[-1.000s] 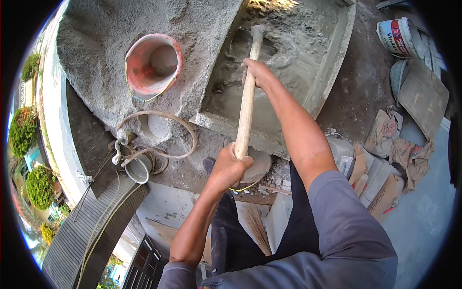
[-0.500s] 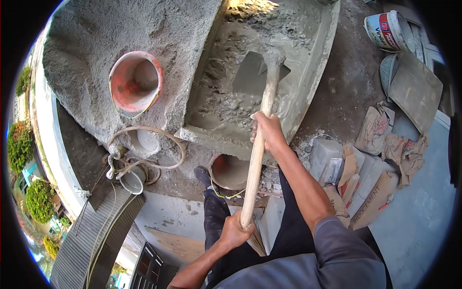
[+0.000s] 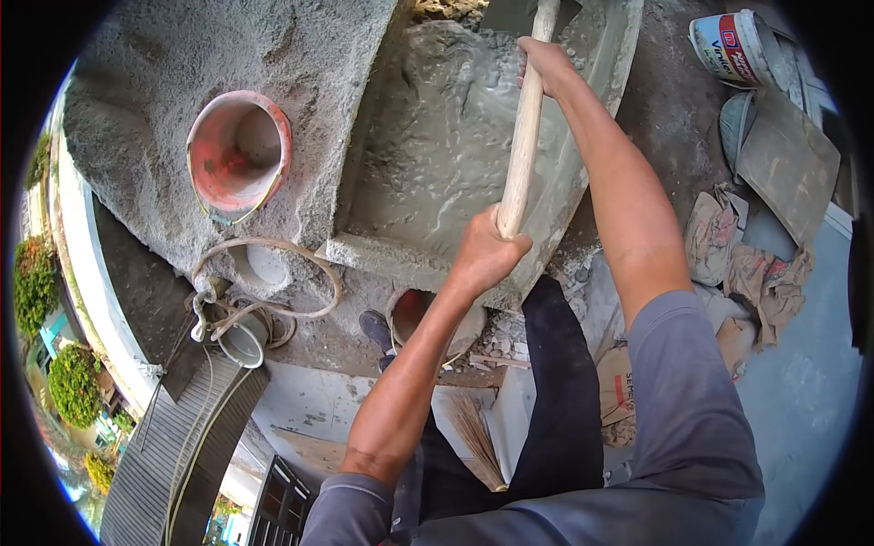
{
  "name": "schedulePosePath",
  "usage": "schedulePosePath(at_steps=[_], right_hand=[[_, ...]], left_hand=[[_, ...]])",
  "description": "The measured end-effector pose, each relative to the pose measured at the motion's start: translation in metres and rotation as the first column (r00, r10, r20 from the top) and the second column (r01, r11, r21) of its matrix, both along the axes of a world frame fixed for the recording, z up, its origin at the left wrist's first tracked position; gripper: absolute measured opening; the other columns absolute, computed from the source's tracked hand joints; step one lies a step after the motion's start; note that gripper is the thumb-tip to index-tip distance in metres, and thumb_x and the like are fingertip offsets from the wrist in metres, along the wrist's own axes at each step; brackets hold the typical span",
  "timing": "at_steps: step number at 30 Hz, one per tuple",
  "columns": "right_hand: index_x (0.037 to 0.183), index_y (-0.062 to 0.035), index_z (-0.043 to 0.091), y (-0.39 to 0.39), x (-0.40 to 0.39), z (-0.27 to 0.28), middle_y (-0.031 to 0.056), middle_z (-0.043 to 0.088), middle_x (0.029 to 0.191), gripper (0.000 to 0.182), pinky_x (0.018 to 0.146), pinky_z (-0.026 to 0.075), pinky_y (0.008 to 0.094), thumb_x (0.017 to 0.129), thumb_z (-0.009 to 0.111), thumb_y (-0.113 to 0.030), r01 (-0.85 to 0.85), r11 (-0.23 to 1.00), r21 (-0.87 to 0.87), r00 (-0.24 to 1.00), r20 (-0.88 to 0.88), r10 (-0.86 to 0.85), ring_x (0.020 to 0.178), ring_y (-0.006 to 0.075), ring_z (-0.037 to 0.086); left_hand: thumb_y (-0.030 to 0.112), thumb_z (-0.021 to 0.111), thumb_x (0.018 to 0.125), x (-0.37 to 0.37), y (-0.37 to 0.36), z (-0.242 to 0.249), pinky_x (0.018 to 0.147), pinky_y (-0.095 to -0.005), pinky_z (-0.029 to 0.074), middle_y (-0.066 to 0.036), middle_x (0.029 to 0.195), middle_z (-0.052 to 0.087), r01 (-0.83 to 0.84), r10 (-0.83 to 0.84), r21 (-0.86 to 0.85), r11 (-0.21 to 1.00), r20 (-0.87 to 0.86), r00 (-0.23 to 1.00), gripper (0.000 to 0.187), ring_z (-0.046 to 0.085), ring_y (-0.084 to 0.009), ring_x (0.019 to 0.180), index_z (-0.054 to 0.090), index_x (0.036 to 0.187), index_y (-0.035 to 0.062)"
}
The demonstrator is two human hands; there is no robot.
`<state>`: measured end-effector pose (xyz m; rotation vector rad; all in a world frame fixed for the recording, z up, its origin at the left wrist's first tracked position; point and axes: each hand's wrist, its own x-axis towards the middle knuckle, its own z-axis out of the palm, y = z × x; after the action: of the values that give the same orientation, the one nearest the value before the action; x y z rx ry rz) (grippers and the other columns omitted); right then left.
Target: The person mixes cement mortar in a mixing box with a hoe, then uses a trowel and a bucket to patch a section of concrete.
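Note:
Both my hands grip the wooden handle of a mixing hoe [image 3: 523,155]. My left hand [image 3: 487,250] is wrapped round the handle's near end, above the front edge of the mortar trough. Farther up the handle, close to the hoe's head, my right hand [image 3: 549,68] is closed round it. The dark blade lies at the far end of the trough, partly cut off by the top of the view. Wet grey mortar [image 3: 428,155] spreads across the trough [image 3: 391,253], smooth and streaked.
A red-lined bucket [image 3: 238,156] stands on the sand heap [image 3: 137,109] at left. Near my feet is another bucket [image 3: 414,314]. A hose [image 3: 332,282] and a small grey pail [image 3: 244,341] lie lower left. Paper cement bags [image 3: 765,287] and a paint pail [image 3: 728,50] are at right.
Both hands and the hoe have moved forward, away from me, toward the trough's far end. The blade has left the middle of the mortar, whose surface there now looks smoother.

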<state>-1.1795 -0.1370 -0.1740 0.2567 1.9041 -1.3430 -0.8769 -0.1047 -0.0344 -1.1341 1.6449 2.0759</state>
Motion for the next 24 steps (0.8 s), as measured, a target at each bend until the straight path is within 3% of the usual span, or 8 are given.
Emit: schedulePosePath(at_steps=[3,8,11,14,18,19,21,24], right_hand=[[0.089,-0.0004,0.054,0.012,0.034,0.002,0.0062,0.05,0.067,0.019,0.048,0.053,0.0388,0.086,0.061,-0.017,-0.079,0.995,0.052,0.995,0.066,0.075,0.052,0.0188,0.053],[0.098,0.0067,0.058,0.016,0.105,0.012,0.0118,0.056,0.069,0.03,0.047,0.054,0.0426,0.08,0.066,-0.015,-0.054,0.998,0.025,0.989,0.137,0.05,0.053,0.0246,0.059],[0.097,0.0068,0.057,0.025,0.139,0.015,0.0114,0.055,0.068,0.03,0.046,0.053,0.0426,0.08,0.066,-0.016,-0.063,0.997,0.047,0.985,0.163,0.055,0.053,0.0254,0.059],[0.086,-0.0005,0.053,0.06,0.202,-0.002,0.0056,0.049,0.066,0.019,0.044,0.05,0.0387,0.085,0.062,-0.017,0.064,0.998,0.006,0.939,0.339,-0.062,0.05,0.0187,0.052],[0.089,-0.0019,0.052,0.094,0.279,0.035,0.005,0.049,0.066,0.018,0.042,0.047,0.0367,0.085,0.062,-0.016,0.134,0.99,0.054,0.908,0.392,-0.144,0.048,0.0175,0.05],[0.089,-0.0022,0.052,0.103,0.29,0.049,0.0048,0.049,0.066,0.019,0.042,0.047,0.036,0.084,0.063,-0.016,0.14,0.988,0.057,0.905,0.398,-0.151,0.047,0.0172,0.049],[0.091,-0.0029,0.05,0.112,0.294,0.076,0.0046,0.049,0.065,0.02,0.041,0.046,0.0347,0.084,0.064,-0.016,0.143,0.988,0.058,0.898,0.412,-0.154,0.044,0.0164,0.047],[0.093,-0.004,0.049,0.11,0.243,0.123,0.0041,0.049,0.065,0.022,0.04,0.045,0.0335,0.083,0.065,-0.015,0.182,0.983,-0.037,0.941,0.296,-0.163,0.042,0.0153,0.046]], left_hand=[[0.011,0.063,0.076,0.022,0.023,0.02,0.042,-0.0304,0.039,-0.003,0.066,0.053,-0.028,0.027,0.014,1.0,0.06,0.998,0.033,0.05,-0.0123,0.048,0.056,0.105,-0.0033],[0.008,0.061,0.078,0.078,0.021,0.049,0.043,-0.0287,0.04,-0.004,0.065,0.054,-0.087,0.066,0.133,0.987,0.155,0.986,0.034,0.052,-0.0119,0.048,0.057,0.111,-0.0026],[0.009,0.062,0.077,0.11,0.033,0.054,0.05,-0.031,0.045,-0.006,0.068,0.056,-0.08,0.05,0.133,0.988,0.212,0.976,0.038,0.057,-0.0156,0.054,0.059,0.113,-0.003],[0.012,0.065,0.076,0.16,0.053,0.053,0.063,-0.0364,0.051,-0.014,0.074,0.064,0.059,-0.022,-0.218,0.974,0.167,0.986,0.028,0.063,-0.0204,0.065,0.061,0.1,-0.0031],[0.013,0.069,0.074,0.239,0.079,0.06,0.075,-0.0386,0.053,-0.022,0.083,0.067,0.156,-0.131,-0.072,0.985,0.275,0.953,0.037,0.069,-0.0284,0.08,0.062,0.106,-0.0034],[0.013,0.071,0.072,0.256,0.093,0.058,0.076,-0.0386,0.054,-0.022,0.083,0.067,0.094,-0.077,-0.086,0.992,0.179,0.981,0.042,0.07,-0.031,0.081,0.062,0.111,-0.0027],[0.013,0.071,0.073,0.27,0.113,0.067,0.075,-0.0381,0.054,-0.022,0.083,0.067,0.139,-0.125,-0.069,0.988,0.179,0.976,0.044,0.071,-0.0314,0.082,0.061,0.113,-0.0023],[0.014,0.071,0.073,0.243,0.132,0.048,0.075,-0.0385,0.054,-0.021,0.084,0.068,0.077,-0.069,-0.174,0.982,0.049,0.996,0.043,0.071,-0.0331,0.082,0.061,0.111,-0.0017]])
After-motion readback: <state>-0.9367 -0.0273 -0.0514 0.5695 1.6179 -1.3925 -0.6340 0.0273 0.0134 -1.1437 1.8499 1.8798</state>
